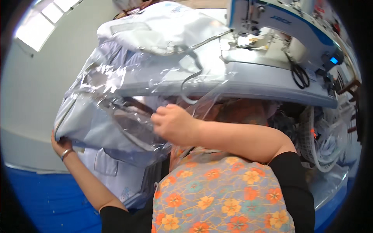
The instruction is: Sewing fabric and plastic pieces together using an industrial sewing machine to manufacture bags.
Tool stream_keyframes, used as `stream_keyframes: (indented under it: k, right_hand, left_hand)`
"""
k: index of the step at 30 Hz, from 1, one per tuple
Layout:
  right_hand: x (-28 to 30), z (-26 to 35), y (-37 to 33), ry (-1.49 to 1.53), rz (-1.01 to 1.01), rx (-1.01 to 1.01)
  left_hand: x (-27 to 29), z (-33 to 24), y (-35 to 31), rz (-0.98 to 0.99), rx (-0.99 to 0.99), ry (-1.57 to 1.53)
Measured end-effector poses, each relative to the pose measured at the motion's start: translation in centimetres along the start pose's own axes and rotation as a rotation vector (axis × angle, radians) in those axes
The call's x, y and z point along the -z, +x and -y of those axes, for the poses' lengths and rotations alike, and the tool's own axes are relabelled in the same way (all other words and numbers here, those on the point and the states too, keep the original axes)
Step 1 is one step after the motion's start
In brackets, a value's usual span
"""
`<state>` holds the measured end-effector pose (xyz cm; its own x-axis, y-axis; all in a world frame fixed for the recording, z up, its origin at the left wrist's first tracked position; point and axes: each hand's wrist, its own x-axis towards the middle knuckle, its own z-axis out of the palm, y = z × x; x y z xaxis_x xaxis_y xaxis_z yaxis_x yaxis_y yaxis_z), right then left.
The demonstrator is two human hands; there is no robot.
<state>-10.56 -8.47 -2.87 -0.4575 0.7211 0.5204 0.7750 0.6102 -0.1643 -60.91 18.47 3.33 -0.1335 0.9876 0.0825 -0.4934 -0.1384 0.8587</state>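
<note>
A pale grey-blue sewn piece [93,124] with dark piping and a clear plastic panel [134,126] hangs over the table's left front edge. At its lower left corner, my left hand [61,144] is closed on the fabric, its fingertips partly hidden behind it. My right hand [176,123] is closed in front of my body, fingers curled against the edge of the clear plastic. A grey strap [194,64] loops down from the piece across the table edge. More of the pale fabric [163,27] lies heaped on the tabletop.
A white and blue sewing machine [279,27] stands at the back right. Black scissors [299,73] lie beside it on the table [256,79]. A white plastic basket [311,143] with scraps stands at right. Folded pale pieces [112,171] are stacked below my left arm.
</note>
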Motion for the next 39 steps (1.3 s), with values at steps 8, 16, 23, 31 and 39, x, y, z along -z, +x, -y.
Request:
stream_keyframes:
  k: [8, 16, 23, 31, 39]
  right_hand:
    - [18.9, 4.0, -12.2, 0.939, 0.124, -0.268]
    - [6.9, 1.7, -21.9, 1.318, -0.297, -1.246]
    - [3.2, -3.0, -20.5, 1.39, -0.581, -1.274]
    - [1.4, -2.1, -18.8, 1.547, -0.186, -1.396]
    - [4.2, -2.3, -19.0, 1.413, -0.117, -1.352]
  left_hand:
    - [10.6, 3.2, 8.2, -0.396, 0.097, 0.392]
    - [7.0, -2.6, 12.3, -0.4, 0.057, 0.714]
    - [8.8, -9.9, 11.8, -0.066, -0.055, 0.809]
    - [3.1, -6.0, 8.6, -0.529, 0.03, 0.246]
    - [2.2, -5.1, 11.6, -0.483, -0.315, 0.431]
